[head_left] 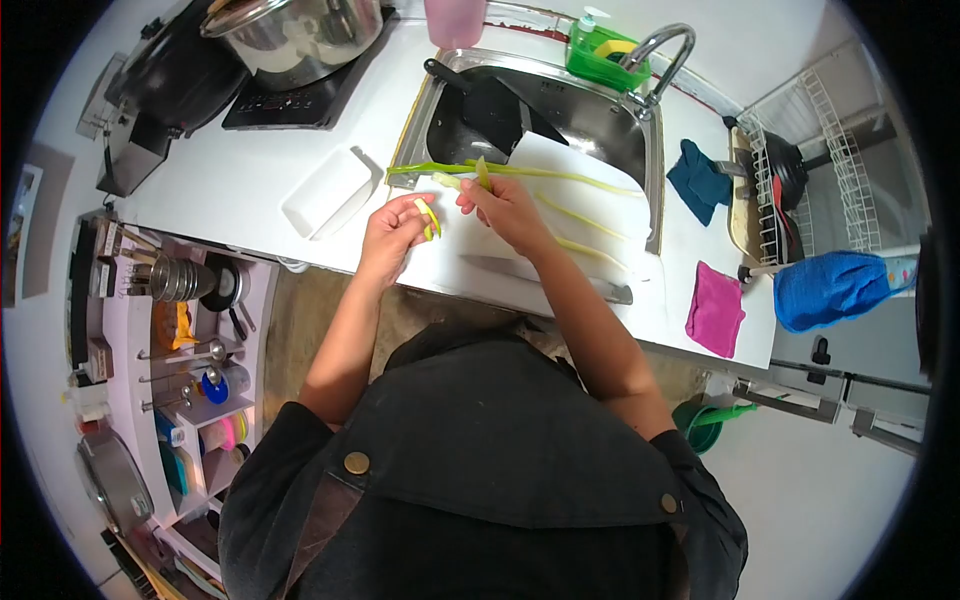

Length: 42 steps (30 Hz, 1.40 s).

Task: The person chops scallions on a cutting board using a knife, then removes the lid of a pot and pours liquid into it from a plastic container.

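My left hand [393, 232] is closed on a short yellow-green stalk piece [431, 217], which curls past the fingertips. In my right hand [507, 213] is another pale green stalk piece [447, 181], pinched between thumb and fingers. Both hands are raised over the front part of a white cutting board [610, 190], slightly apart. Long thin green stalks [575, 174] lie across the board, with paler ones [590, 254] nearer me. Close to the board's front edge rests a large knife [548, 279], partly behind my right forearm.
Behind the board is a steel sink [590, 118] with a black pan [492, 112] in it. A white rectangular tub [328, 195] stands at the left, near an induction cooker [290, 108] with a steel pot [300, 40]. Cloths [715, 308] lie at the right.
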Each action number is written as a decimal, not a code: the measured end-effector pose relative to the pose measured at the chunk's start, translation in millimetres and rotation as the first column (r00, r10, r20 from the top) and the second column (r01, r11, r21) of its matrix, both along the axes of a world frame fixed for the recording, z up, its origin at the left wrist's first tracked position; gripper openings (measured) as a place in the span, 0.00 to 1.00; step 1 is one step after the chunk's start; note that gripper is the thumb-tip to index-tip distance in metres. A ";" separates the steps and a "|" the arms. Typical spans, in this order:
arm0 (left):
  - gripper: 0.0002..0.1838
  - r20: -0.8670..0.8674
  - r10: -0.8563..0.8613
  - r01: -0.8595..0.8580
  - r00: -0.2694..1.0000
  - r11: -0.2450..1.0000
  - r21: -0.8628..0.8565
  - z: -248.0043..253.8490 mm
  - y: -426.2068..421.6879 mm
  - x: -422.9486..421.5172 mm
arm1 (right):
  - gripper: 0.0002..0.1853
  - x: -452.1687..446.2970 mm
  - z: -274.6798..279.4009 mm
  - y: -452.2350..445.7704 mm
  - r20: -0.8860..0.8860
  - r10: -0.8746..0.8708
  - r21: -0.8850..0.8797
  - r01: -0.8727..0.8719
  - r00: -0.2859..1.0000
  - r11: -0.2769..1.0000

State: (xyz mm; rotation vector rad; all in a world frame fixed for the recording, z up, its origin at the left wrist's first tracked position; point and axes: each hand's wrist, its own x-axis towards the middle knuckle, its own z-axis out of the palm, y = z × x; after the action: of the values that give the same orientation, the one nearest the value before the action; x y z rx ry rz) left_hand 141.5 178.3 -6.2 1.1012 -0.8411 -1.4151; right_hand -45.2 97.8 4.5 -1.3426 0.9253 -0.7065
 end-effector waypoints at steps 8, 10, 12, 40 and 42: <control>0.11 -0.051 0.078 -0.071 0.996 0.989 0.127 0.6 -13.0 -11.7 | 0.12 -120.9 58.5 55.1 -0.112 -0.014 -0.029 0.011 0.994 1.000; 0.10 0.111 0.035 -0.050 0.993 0.990 0.129 -5.8 -17.0 -10.7 | 0.11 -198.8 33.7 86.5 -0.312 0.207 0.048 -0.202 0.927 0.978; 0.11 0.279 -0.042 0.012 0.959 0.994 0.110 -20.8 -20.8 -3.8 | 0.09 -257.8 11.0 137.0 0.020 0.285 0.409 -0.268 0.958 0.873; 0.18 0.867 0.336 0.425 0.368 0.769 -0.478 5.9 -108.6 -84.1 | 0.10 -280.4 -278.0 325.8 -0.964 0.188 0.261 0.511 0.191 0.819; 0.17 0.943 0.263 0.410 0.203 0.852 -0.326 9.2 -113.5 -63.6 | 0.11 -275.3 -266.0 318.6 -0.678 -0.734 0.141 0.976 -0.026 -0.165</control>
State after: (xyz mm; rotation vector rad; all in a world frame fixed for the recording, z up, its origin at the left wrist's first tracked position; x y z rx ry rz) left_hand 77.9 64.8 3.0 1.4812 -2.1209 -0.2018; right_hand -320.5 416.4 -261.6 0.1678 2.3282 -1.0312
